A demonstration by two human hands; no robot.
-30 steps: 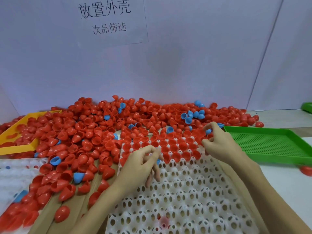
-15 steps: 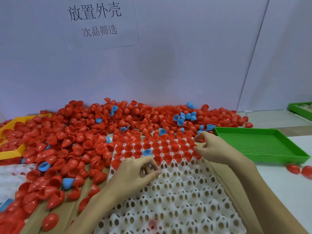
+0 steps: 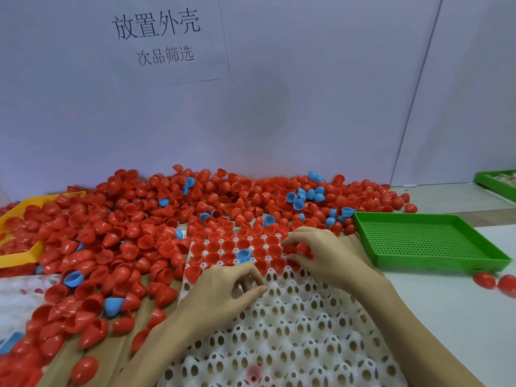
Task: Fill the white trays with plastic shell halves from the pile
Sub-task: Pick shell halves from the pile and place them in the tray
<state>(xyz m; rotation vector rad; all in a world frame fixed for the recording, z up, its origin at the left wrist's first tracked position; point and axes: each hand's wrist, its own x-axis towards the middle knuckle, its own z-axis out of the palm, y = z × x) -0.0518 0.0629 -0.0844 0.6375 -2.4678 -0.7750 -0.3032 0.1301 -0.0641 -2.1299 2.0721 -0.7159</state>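
Hovering left hand [image 3: 223, 289] curled over white tray [image 3: 293, 331]; right hand [image 3: 321, 255] pinching red shells [image 3: 296, 248].

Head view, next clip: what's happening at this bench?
A person is loading plastic shell halves from a big red and blue pile into a white tray. Only the tray's far rows are filled, mostly red with one blue shell; the near pockets are empty. The right hand works among red shells at the filled rows' edge. The left hand rests, fingers curled, on the tray. A green tray sits empty on the right.
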